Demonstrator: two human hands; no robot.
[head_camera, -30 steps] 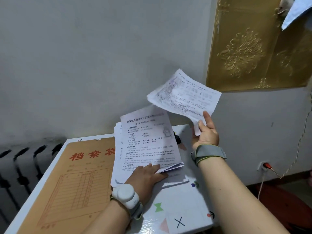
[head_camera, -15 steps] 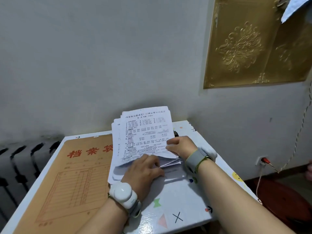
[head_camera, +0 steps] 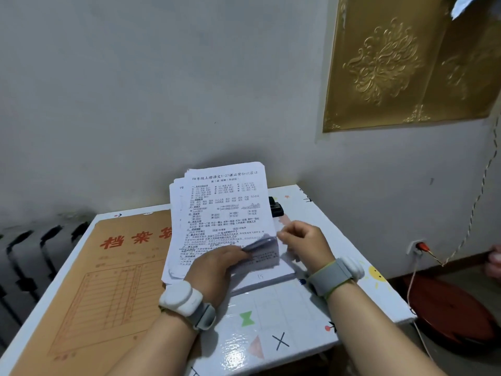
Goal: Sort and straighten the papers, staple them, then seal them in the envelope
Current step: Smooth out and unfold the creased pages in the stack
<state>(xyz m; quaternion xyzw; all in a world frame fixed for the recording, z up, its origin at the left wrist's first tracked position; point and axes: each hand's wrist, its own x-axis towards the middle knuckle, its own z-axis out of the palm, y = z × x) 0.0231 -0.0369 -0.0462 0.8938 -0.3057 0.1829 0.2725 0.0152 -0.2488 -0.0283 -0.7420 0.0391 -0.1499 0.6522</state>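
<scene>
On the desk (head_camera: 271,321), the left hand (head_camera: 217,264) holds the papers (head_camera: 222,207) beside the envelope (head_camera: 108,267), and the right hand (head_camera: 303,240) pinches one page (head_camera: 264,246). This looks like sorting; next the edges need lining up.

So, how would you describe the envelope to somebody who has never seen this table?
Find the white table against the grey wall. The envelope lies flat on its left half, partly hidden by the stack of papers. It is the only brown thing there, with big red characters and a red grid, while the papers are white with black print.
</scene>
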